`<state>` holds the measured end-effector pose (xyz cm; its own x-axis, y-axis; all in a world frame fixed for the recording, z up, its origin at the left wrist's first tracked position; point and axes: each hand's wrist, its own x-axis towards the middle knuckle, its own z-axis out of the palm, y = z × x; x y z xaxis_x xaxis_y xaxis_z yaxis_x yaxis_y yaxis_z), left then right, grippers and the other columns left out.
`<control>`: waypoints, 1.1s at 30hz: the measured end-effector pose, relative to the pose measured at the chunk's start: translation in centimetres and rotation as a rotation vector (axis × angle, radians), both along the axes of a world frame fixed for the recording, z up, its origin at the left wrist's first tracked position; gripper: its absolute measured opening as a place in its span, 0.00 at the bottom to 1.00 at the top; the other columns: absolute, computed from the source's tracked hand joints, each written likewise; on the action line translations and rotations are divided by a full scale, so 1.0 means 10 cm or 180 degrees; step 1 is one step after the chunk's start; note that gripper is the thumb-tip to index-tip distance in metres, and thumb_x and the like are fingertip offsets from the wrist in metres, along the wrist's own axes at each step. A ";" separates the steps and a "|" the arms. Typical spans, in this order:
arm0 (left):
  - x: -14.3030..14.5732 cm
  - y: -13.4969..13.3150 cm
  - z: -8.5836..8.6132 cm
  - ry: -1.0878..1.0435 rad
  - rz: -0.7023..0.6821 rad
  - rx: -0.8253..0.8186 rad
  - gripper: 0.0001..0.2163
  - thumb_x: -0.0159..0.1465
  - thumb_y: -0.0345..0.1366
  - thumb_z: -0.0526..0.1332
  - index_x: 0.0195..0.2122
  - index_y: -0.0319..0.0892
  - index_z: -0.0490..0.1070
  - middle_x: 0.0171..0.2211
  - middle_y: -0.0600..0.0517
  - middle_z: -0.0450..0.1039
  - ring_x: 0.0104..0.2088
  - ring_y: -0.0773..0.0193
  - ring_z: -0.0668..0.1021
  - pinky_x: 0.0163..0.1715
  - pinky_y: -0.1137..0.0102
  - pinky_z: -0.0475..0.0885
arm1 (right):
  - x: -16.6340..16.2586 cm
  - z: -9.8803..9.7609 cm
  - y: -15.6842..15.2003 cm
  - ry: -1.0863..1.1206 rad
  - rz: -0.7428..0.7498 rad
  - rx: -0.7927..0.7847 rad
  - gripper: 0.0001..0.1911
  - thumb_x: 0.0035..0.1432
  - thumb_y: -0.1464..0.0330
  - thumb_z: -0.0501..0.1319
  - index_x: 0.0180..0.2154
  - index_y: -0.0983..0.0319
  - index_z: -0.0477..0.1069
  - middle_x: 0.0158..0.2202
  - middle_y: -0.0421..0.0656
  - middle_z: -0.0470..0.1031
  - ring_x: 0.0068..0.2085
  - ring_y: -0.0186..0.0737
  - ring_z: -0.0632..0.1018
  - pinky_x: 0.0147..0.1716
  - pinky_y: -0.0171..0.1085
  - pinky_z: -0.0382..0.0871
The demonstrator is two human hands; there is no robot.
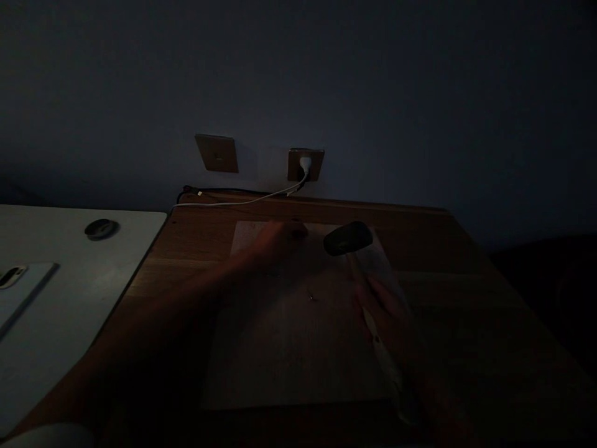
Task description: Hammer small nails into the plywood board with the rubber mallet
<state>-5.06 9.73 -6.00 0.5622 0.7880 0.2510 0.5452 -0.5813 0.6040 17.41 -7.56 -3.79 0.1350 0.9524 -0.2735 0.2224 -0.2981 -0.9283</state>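
In dim light, my right hand is wrapped round the light handle of a mallet. Its dark, thick head is raised over the upper right of a pale board or sheet. My left hand reaches to the far edge of that sheet with its fingers curled together. Whatever they may pinch is too dark to make out. A small shiny piece, perhaps a nail, lies or stands near the sheet's middle, apart from both hands.
Under the sheet is a wooden table against the wall. White and black cables run along its back edge to a wall socket. A blank-looking wall plate sits left. The adjoining white table bears a dark round object and a phone.
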 end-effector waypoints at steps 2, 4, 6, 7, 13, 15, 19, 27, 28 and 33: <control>-0.01 0.02 -0.05 -0.0008 0.0023 -0.0082 0.11 0.61 0.26 0.62 0.41 0.42 0.81 0.39 0.49 0.84 0.37 0.60 0.83 0.41 0.68 0.77 | -0.02 0.01 0.01 0.0014 0.0057 -0.0027 0.24 0.63 0.47 0.61 0.46 0.60 0.71 0.24 0.34 0.68 0.17 0.30 0.65 0.14 0.32 0.58; -0.01 0.02 -0.09 -0.0034 0.0023 -0.0090 0.11 0.61 0.26 0.62 0.42 0.42 0.81 0.39 0.49 0.83 0.36 0.60 0.83 0.41 0.68 0.77 | -0.04 0.00 0.02 0.0038 0.0106 -0.0053 0.23 0.64 0.48 0.61 0.46 0.60 0.72 0.25 0.34 0.67 0.17 0.29 0.65 0.15 0.32 0.58; -0.01 0.02 -0.12 -0.0041 0.0047 -0.0088 0.11 0.61 0.27 0.62 0.42 0.41 0.81 0.38 0.49 0.83 0.35 0.61 0.83 0.40 0.69 0.76 | -0.04 -0.01 0.03 0.0036 0.0169 -0.0097 0.22 0.65 0.48 0.60 0.45 0.60 0.72 0.24 0.33 0.66 0.17 0.29 0.65 0.14 0.31 0.58; -0.02 0.03 -0.14 -0.0036 0.0051 -0.0087 0.10 0.61 0.27 0.63 0.42 0.41 0.81 0.37 0.49 0.83 0.35 0.61 0.82 0.40 0.69 0.76 | -0.05 -0.01 0.03 0.0018 0.0186 -0.0119 0.22 0.65 0.48 0.60 0.45 0.60 0.72 0.23 0.33 0.65 0.17 0.29 0.64 0.14 0.31 0.57; -0.04 0.04 -0.19 -0.0083 -0.0055 -0.0047 0.09 0.62 0.27 0.63 0.40 0.41 0.80 0.38 0.49 0.83 0.38 0.60 0.83 0.41 0.69 0.75 | -0.07 0.02 0.12 -0.0038 0.0211 -0.0089 0.23 0.63 0.48 0.60 0.46 0.60 0.70 0.23 0.32 0.66 0.17 0.30 0.65 0.14 0.31 0.59; -0.03 0.03 -0.19 -0.0130 -0.0091 -0.0070 0.08 0.62 0.27 0.63 0.40 0.40 0.80 0.39 0.49 0.83 0.39 0.60 0.83 0.41 0.69 0.75 | -0.09 0.04 0.17 -0.0102 0.0307 -0.0107 0.20 0.63 0.49 0.60 0.42 0.59 0.69 0.21 0.32 0.66 0.16 0.30 0.65 0.15 0.31 0.60; -0.02 0.03 -0.19 -0.0230 -0.0082 -0.0228 0.10 0.62 0.26 0.62 0.43 0.40 0.79 0.39 0.49 0.83 0.38 0.61 0.83 0.40 0.70 0.75 | -0.16 0.04 0.24 -0.0207 0.0465 -0.0021 0.18 0.63 0.49 0.60 0.36 0.58 0.67 0.18 0.31 0.63 0.16 0.29 0.63 0.15 0.31 0.57; -0.03 0.06 -0.24 -0.0571 -0.0035 -0.0534 0.26 0.59 0.26 0.65 0.60 0.41 0.68 0.41 0.51 0.83 0.38 0.61 0.84 0.38 0.71 0.75 | -0.34 -0.03 0.38 -0.0527 0.0590 0.0106 0.16 0.64 0.51 0.60 0.41 0.57 0.68 0.20 0.32 0.66 0.17 0.32 0.67 0.15 0.33 0.59; -0.04 0.07 -0.23 -0.0564 -0.0025 -0.0486 0.26 0.59 0.26 0.66 0.60 0.41 0.67 0.42 0.50 0.82 0.39 0.61 0.83 0.39 0.70 0.75 | -0.35 -0.03 0.39 -0.0548 0.0597 0.0102 0.17 0.64 0.51 0.60 0.41 0.57 0.68 0.20 0.32 0.66 0.17 0.32 0.67 0.15 0.33 0.59; -0.17 -0.07 -0.07 -0.0133 0.0154 0.0303 0.12 0.61 0.31 0.65 0.47 0.39 0.70 0.44 0.45 0.77 0.40 0.59 0.79 0.38 0.67 0.75 | -0.33 -0.03 0.41 -0.0632 0.0557 0.0090 0.19 0.64 0.50 0.58 0.43 0.59 0.68 0.19 0.31 0.64 0.17 0.34 0.67 0.15 0.33 0.59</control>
<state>-6.73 9.05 -6.73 0.5116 0.7854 0.3484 0.5496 -0.6108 0.5699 14.13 -3.51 -4.12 0.0159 0.9728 -0.2311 0.4468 -0.2137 -0.8687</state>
